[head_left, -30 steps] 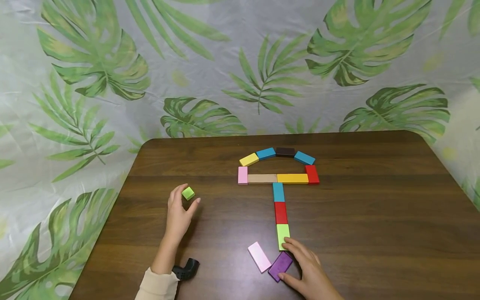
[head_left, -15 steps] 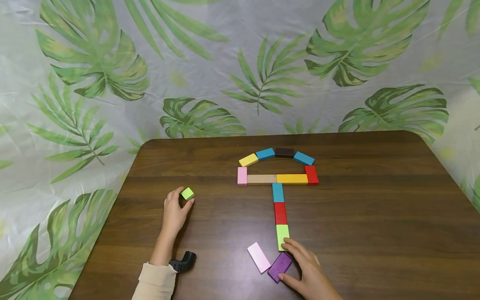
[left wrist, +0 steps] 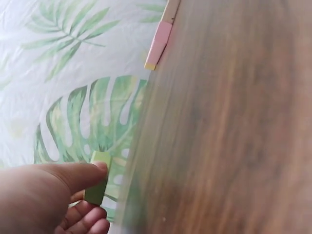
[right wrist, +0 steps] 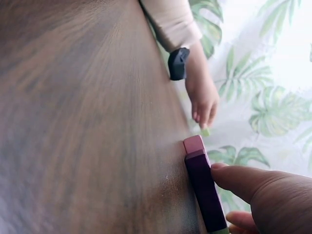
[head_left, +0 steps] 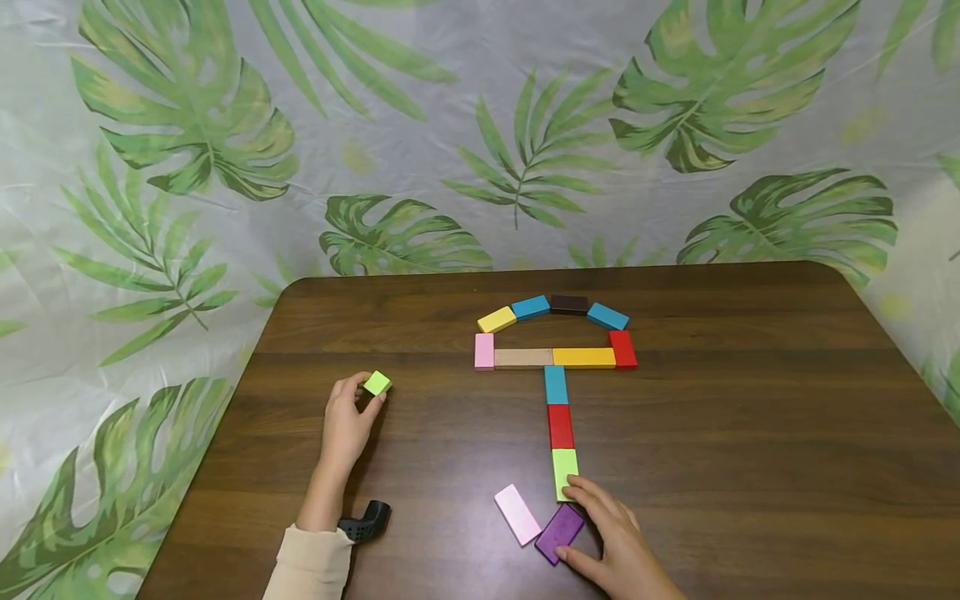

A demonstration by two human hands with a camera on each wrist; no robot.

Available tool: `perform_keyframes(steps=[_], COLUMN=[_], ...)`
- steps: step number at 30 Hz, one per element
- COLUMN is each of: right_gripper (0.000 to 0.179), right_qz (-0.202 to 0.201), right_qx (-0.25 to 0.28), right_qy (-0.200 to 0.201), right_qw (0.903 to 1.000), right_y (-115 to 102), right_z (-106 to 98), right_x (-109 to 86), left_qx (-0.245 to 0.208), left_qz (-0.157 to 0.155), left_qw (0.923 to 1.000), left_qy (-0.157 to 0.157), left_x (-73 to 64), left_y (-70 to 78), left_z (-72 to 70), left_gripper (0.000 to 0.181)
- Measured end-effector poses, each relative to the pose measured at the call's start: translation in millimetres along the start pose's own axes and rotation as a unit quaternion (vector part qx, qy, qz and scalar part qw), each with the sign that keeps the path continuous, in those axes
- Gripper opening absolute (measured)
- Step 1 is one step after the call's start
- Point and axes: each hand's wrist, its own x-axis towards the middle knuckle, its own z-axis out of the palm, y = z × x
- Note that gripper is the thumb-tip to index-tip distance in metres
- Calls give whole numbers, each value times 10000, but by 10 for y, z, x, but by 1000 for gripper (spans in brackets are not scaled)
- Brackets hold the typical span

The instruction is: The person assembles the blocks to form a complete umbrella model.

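Note:
On the left of the table, my left hand (head_left: pixel 347 425) pinches a small light green block (head_left: pixel 378 383) between thumb and fingers. The left wrist view shows the thumb lying along that green block (left wrist: pixel 99 178). My right hand (head_left: pixel 618 542) rests at the front of the table. Its thumb touches the near end of a purple block (head_left: pixel 559 535), while its fingertips lie on a longer light green block (head_left: pixel 566 471). A pale pink block (head_left: pixel 517 515) lies slanted beside the purple one, corner close to it.
Above the longer green block, a red block (head_left: pixel 560 426) and a blue block (head_left: pixel 556 385) continue a column. It meets a row with a wooden block (head_left: pixel 523 357) and a yellow block (head_left: pixel 583 357). Several blocks, including a black one (head_left: pixel 569 305), arch above. A leaf-patterned cloth (head_left: pixel 525 125) hangs behind.
My left hand has drawn slightly left and closed its thumb and fingers on the small green block, which has shifted a little. My right hand and the other blocks have stayed put.

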Motion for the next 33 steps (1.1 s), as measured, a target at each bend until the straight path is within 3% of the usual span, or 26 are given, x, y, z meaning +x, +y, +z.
perform_keyframes(steps=[10,17,33], right_gripper=[62,63,63], right_qz=[90,5,93], right_qx=[-17,-24,19], right_qy=[-43,-7,-69], right_qw=[9999,10000,9999], right_y=[-14,-16,-5], right_z=[-6,-9,-5], right_x=[5,5,-1], left_qx=[-195,-241,-563], left_qz=[686,1174,1931], left_qw=[9975,9928,9767], left_qy=[22,54,-749], left_x=[-120,-226,-517], left_y=[319,516,950], left_z=[-83,-20,184], left_gripper=[40,37,41])
